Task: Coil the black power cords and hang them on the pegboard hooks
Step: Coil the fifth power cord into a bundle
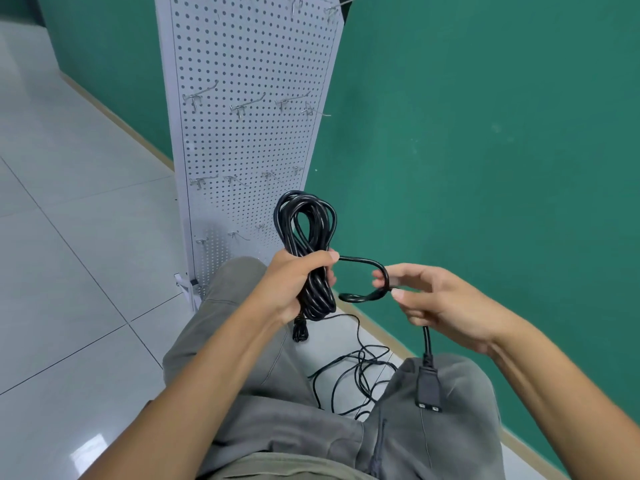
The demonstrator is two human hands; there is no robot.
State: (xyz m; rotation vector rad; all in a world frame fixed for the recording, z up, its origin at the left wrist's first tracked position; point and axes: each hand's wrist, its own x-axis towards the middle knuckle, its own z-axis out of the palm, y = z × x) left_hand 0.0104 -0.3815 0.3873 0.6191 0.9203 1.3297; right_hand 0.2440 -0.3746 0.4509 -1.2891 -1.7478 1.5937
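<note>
**Cord coil in hand, tail end being worked**

While I look down past the grey trousers (277,393), I note both forearms reaching forward from the lower corners. The right hand (440,306) sits palm inward, thumb and fingers pinching a bend in the free tail of the black power cord (308,258); its connector (429,389) hangs below that hand, over the right thigh. The left hand (294,282) is fisted round the middle of the coiled bundle, thumb across the front, loops rising above the knuckles and a plug (300,332) dangling beneath. A thinner loose cord (360,372) lies tangled on the tiled floor (69,271) between the legs. Beyond, the white pegboard (249,133) stands against the green wall (485,133), its metal hooks (242,105) in rows.
</note>
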